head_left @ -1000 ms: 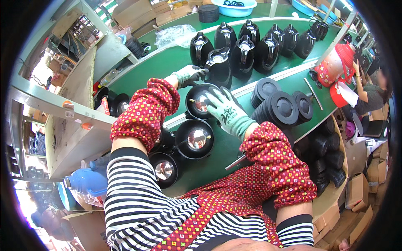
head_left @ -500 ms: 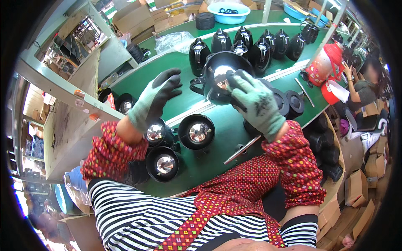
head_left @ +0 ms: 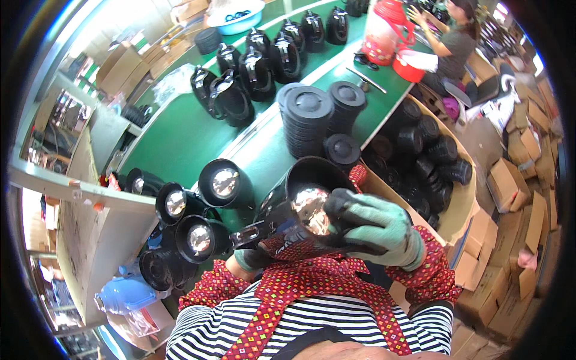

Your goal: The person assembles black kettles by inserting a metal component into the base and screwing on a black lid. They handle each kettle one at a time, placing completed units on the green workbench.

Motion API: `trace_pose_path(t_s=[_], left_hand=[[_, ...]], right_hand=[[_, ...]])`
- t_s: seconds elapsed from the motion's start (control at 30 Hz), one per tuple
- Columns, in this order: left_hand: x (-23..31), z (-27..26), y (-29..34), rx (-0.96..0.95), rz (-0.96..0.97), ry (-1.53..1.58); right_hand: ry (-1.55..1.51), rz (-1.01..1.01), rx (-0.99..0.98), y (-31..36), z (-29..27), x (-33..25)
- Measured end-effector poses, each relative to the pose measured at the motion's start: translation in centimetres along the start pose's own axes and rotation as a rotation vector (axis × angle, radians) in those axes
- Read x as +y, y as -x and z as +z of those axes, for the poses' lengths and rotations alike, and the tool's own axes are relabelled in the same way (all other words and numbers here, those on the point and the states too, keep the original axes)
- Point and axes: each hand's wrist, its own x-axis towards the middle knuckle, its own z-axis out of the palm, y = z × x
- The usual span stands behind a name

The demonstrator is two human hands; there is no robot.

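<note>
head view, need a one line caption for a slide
Gloved right hand holding a black jug near stacked black discs, with more jugs standing along the green table.

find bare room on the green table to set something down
The widest bare patch of the green table lies between the clear plastic bag, the standing black jugs and the open-mouthed black shells. A smaller one separates those shells from the stacked black discs. Crowded: among the shells and jugs.
</note>
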Motion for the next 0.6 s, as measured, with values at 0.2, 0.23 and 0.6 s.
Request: trace_pose_path(t_s=[0.2,0.23,0.6], left_hand=[[-1.3,-2.4,-3.3,-0.008,-0.031,-0.056],[-1.2,-2.7,-3.5,-0.001,-0.029,-0.064],[0.1,-5.4,-4.3,0.028,-0.021,-0.101]], right_hand=[[-0.057,0.077,-0.036,3.5,3.6,1.1],[-0.101,0.107,-0.066,2.9,3.3,1.9],[0.686,1.079,-0.268,3.9,12.5,28.7]])
